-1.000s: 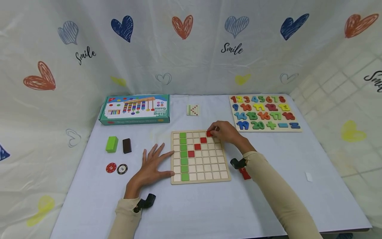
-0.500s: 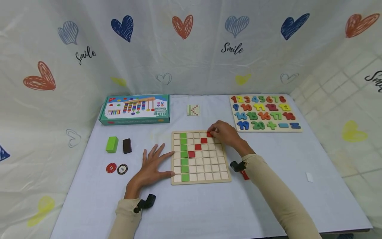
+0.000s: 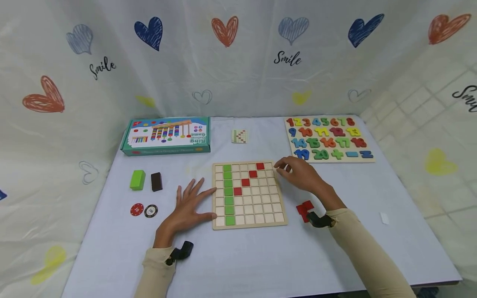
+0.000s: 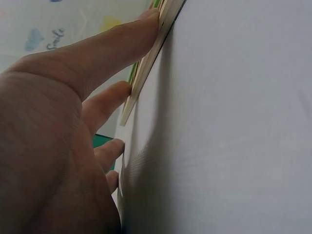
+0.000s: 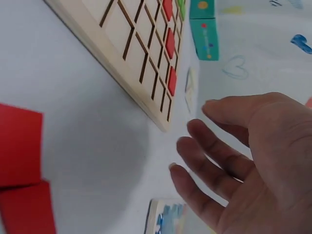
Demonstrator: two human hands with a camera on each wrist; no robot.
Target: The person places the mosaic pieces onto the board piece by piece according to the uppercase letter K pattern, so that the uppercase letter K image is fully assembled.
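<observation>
A wooden grid board point(image 3: 253, 209) lies mid-table. Green tiles point(image 3: 228, 191) fill one column, and red tiles point(image 3: 245, 182) climb diagonally to its top row. My left hand point(image 3: 189, 210) has its fingers spread, with the thumb and index finger touching the board's left edge, as the left wrist view also shows. Just off the upper right corner hovers my right hand point(image 3: 298, 174), fingers loosely bent. In the right wrist view a gap shows between thumb and fingers, with nothing held. Loose red tiles point(image 3: 304, 210) lie right of the board, partly behind the wrist camera.
Behind the board lies a small pattern card point(image 3: 239, 136). A game box point(image 3: 165, 136) stands back left, a number puzzle point(image 3: 331, 138) back right. On the left are a green block point(image 3: 137, 180), a dark block point(image 3: 156, 181) and two chips point(image 3: 136, 209). A white piece point(image 3: 384, 218) lies far right.
My right hand has let go of the red tile in the top row and moved right, off the board. More loose red tiles show now. The left hand stays at the edge.
</observation>
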